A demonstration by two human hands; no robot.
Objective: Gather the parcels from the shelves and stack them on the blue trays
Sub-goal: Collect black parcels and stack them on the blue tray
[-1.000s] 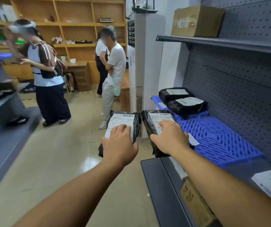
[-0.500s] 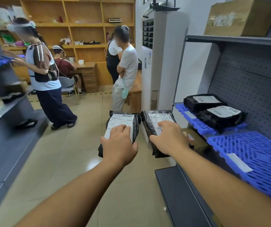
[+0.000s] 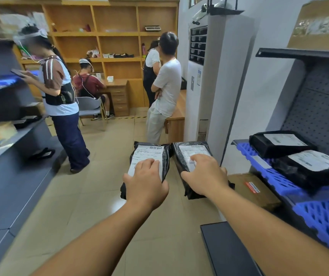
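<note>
2 black parcels w/ white labels are held out over the floor in the head view: left hand (image 3: pixel 146 184) grips the left parcel (image 3: pixel 149 162) at its near end, fingers on the label & thumb round the left edge, while right hand (image 3: pixel 205 176) grips the right parcel (image 3: pixel 191 156) the same way, the 2 side by side & nearly touching. To the right, 2 more parcels, far parcel (image 3: pixel 279 143) & near parcel (image 3: pixel 311 166), lie on a blue tray (image 3: pixel 259 158) on the dark shelf, w/ another blue tray (image 3: pixel 325 220) nearer the camera & a cardboard box (image 3: pixel 253 190) below.
</note>
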